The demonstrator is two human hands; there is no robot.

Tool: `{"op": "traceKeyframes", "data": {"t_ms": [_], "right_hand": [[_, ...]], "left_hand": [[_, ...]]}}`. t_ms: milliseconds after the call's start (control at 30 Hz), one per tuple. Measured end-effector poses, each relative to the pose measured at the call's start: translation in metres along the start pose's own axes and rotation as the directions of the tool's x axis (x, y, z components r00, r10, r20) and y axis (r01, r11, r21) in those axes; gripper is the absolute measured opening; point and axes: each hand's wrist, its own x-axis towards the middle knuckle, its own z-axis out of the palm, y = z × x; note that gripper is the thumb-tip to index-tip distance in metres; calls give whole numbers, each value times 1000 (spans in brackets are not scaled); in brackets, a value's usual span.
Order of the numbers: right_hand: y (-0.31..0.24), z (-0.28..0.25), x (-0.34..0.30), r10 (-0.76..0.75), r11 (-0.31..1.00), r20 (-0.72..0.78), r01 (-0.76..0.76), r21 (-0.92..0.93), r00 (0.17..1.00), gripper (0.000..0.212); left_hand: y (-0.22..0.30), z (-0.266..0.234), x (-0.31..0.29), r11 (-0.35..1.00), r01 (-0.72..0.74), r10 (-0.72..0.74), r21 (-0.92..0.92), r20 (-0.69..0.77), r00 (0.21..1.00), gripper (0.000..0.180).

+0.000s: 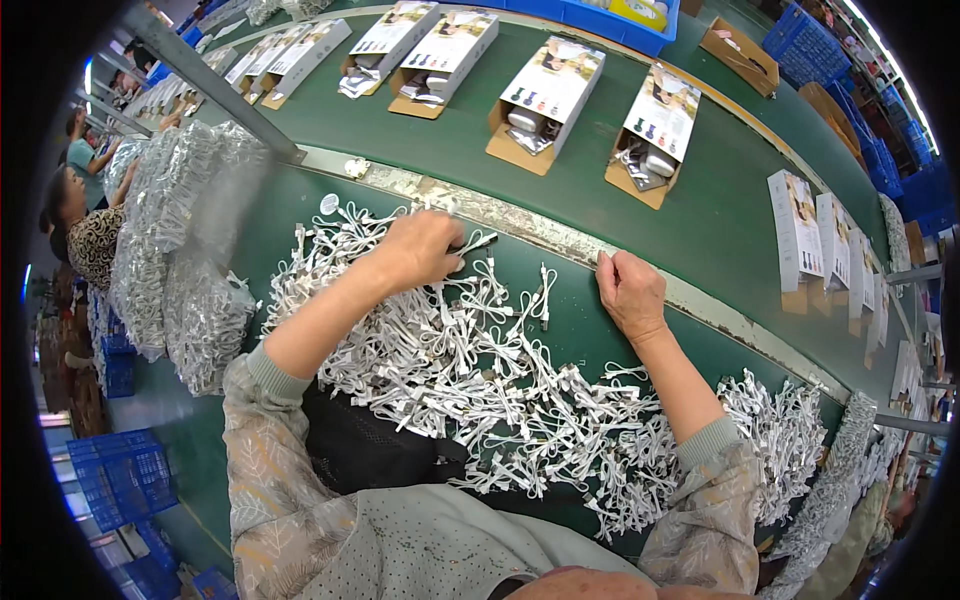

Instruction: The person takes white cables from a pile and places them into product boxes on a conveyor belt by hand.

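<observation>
A big heap of short white USB cables (pixel 430 370) covers the green table in front of me. At the far side of the heap, my left hand (pixel 425 250) is closed in a pinch on a white USB cable (pixel 482 243), whose plug end sticks out to the right of the fingers. My right hand (pixel 632 295) is curled shut beside the worn metal rail (pixel 520 222); what its fingers hold, if anything, is hidden. Between the hands, a few separate cables (pixel 545 295) lie on the table.
Beyond the rail, a green conveyor (pixel 440 140) carries several open printed boxes (pixel 550 95) with parts inside. Plastic bags of cables (pixel 180 230) are stacked at the left, beside a slanted metal post (pixel 215 80). A black cloth (pixel 365 440) lies near me. Other people are at the far left.
</observation>
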Motion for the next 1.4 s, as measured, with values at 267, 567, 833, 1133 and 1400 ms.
{"op": "traceKeyframes", "data": {"t_ms": [267,567,833,1133,1400], "right_hand": [[-2,7,0,9,1000,-41,-10,-17,999,25],[4,9,-1,64,997,-94,-67,-34,994,24],[5,5,-8,76,997,-77,-78,-19,994,22],[-1,8,-2,81,997,-48,-80,24,996,20],[3,8,2,64,998,-47,-64,1,997,22]], "left_hand": [[-2,18,-16,990,94,-108,-104,-146,983,13],[0,-16,-4,919,166,-298,-356,-357,885,20],[-19,-7,112,884,294,-450,-363,-493,745,15],[10,7,157,955,-210,14,-212,-670,742,32],[42,2,-23,978,-201,195,-57,-91,977,33]]}}
